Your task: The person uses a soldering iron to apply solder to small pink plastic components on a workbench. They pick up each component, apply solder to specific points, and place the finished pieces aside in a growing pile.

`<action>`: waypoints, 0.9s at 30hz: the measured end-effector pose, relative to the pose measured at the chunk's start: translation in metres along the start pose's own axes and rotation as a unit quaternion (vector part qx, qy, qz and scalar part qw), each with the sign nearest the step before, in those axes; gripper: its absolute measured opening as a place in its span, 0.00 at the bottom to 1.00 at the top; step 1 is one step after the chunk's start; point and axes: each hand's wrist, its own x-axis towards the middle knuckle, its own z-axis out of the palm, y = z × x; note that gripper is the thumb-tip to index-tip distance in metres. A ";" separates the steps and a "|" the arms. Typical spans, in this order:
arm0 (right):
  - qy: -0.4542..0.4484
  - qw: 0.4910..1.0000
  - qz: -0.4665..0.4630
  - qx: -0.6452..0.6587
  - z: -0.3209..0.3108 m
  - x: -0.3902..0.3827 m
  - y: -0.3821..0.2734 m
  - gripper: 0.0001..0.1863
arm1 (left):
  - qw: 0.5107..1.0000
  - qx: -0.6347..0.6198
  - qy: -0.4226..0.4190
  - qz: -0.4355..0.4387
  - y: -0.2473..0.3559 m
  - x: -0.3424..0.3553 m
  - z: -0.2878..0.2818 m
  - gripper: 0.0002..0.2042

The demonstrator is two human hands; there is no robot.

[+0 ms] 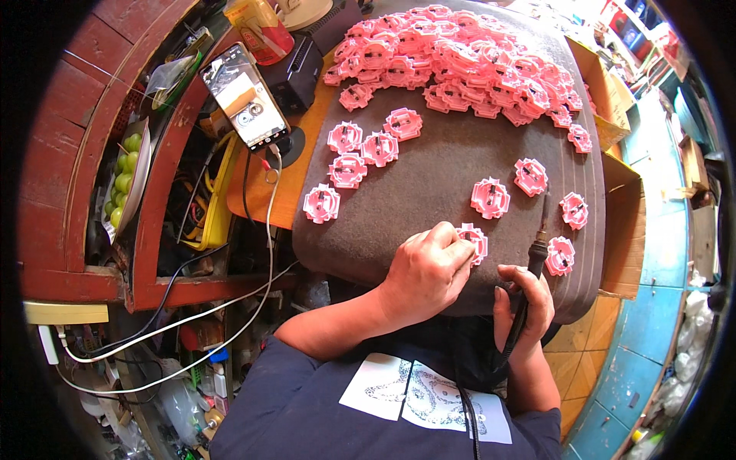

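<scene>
My left hand (429, 268) is closed, its fingertips pinched at the left edge of a pink plastic part (477, 244) with a cross-like outline. That part lies on the dark padded surface (414, 188), half covered by the fingers. In my right hand (534, 307) is a soldering iron (529, 295), held by its black handle with the tip pointing up and away. Around the hands lie similar pink parts, among them one (491, 198) just beyond and another (560, 256) right of the iron. Small dark pieces show in their middles.
A big heap of pink parts (460, 57) covers the far end, with several more (346, 170) at the left. A phone (245, 96) on a stand, cables (261, 295) and a plate of green fruit (126, 180) are left. Cardboard boxes (625, 222) stand right.
</scene>
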 end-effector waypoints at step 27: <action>-0.081 0.986 -0.091 -0.116 0.042 0.045 -0.008 0.27 | 0.992 0.034 0.117 0.009 -0.042 0.000 -0.037 0.12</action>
